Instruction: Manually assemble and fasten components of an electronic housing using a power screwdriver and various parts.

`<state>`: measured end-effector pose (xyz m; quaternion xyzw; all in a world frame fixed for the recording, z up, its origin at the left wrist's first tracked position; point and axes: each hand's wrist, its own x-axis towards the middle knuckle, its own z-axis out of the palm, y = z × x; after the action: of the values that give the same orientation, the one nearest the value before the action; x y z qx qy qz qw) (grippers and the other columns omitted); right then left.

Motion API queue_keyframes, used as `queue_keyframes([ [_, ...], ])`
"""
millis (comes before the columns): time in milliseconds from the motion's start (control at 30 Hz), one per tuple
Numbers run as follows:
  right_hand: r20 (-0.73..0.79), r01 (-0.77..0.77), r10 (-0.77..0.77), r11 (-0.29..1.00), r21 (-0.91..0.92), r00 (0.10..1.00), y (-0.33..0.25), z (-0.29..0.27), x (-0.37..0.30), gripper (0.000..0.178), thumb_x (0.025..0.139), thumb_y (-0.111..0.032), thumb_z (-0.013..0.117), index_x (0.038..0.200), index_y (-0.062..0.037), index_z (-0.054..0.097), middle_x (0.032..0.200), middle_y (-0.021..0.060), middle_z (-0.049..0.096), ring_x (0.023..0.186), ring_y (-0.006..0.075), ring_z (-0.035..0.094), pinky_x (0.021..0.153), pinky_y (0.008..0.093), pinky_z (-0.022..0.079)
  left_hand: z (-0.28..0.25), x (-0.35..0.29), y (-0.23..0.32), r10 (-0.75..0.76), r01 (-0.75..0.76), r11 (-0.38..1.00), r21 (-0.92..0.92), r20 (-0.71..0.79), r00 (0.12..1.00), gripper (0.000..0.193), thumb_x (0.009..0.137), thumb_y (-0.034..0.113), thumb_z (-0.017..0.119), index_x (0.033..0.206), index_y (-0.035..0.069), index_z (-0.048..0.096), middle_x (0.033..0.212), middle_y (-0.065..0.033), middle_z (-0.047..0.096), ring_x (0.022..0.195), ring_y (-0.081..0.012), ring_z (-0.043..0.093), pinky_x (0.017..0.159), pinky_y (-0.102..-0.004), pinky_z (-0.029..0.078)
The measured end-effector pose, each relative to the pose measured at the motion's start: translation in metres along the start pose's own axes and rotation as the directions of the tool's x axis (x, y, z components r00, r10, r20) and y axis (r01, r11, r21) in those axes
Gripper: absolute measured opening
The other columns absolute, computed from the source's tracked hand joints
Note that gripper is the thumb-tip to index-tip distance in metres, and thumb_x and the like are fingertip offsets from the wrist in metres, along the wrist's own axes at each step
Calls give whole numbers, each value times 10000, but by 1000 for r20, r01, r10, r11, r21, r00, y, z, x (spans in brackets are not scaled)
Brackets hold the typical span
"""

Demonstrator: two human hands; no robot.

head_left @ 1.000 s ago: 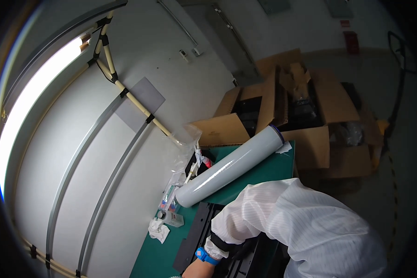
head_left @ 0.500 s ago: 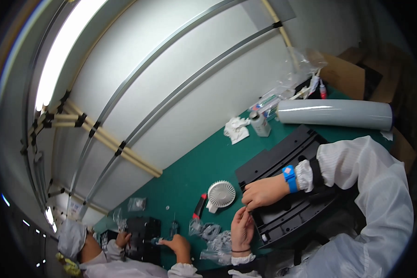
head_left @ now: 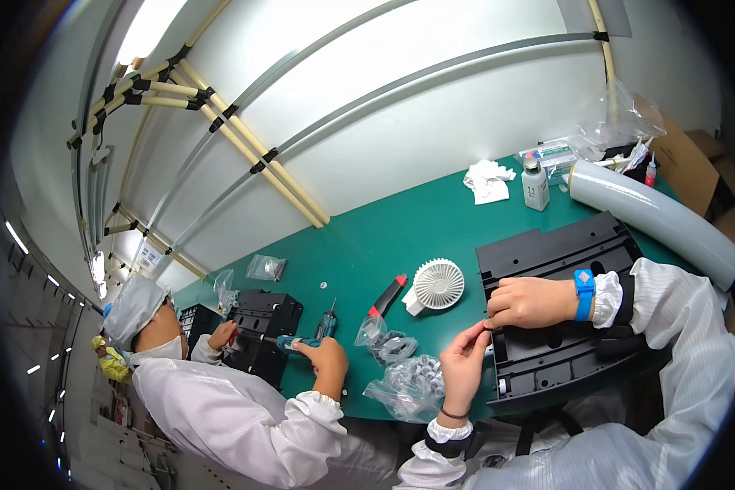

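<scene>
Just right of left hand (head_left: 462, 367), under right hand (head_left: 529, 303): black housing (head_left: 557, 353), grooved roughly parallel to the desk (head_left: 351, 253) back edge. Together at fingertips; cannot tell whether clamped on anything.

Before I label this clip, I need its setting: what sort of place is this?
Probably an assembly workshop: a long green workbench bears a black plastic part, and a co-worker in white workwear holds what looks like a power driver.
</scene>
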<state>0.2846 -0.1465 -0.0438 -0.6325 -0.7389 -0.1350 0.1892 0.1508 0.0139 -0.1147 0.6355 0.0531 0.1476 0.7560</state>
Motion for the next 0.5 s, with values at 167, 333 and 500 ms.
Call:
queue_keyframes([
  [167, 0, -9, 9, 1000, -12, 1000, -4, -5, -1, 196, 822, -137, 613, 980, -48, 687, 835, 46, 581, 822, 193, 586, 722, 313, 440, 4, 2, -3, 26, -26, 999, 36, 5, 1000, 232, 937, 43, 614, 1150, -45, 644, 1049, -57, 673, 905, -93, 625, 831, -226, 511],
  [333, 17, -8, 8, 1000, 8, 1000, -1, -1, 1, 225, 798, -106, 628, 1011, -51, 677, 894, 51, 608, 824, 193, 582, 730, 316, 445, -3, 5, -13, -38, 38, 998, -58, -2, 999, 235, 943, 63, 615, 1153, -37, 647, 1039, -48, 675, 879, -87, 612, 805, -219, 498],
  [500, 25, -26, 26, 1000, -1, 999, -2, -5, -1, 222, 797, -106, 630, 1006, -51, 680, 893, 47, 611, 825, 189, 582, 727, 313, 443, 3, 5, -11, -80, 78, 984, -159, -2, 997, 242, 942, 60, 615, 1163, -33, 651, 1025, -45, 676, 862, -90, 607, 797, -217, 490],
])
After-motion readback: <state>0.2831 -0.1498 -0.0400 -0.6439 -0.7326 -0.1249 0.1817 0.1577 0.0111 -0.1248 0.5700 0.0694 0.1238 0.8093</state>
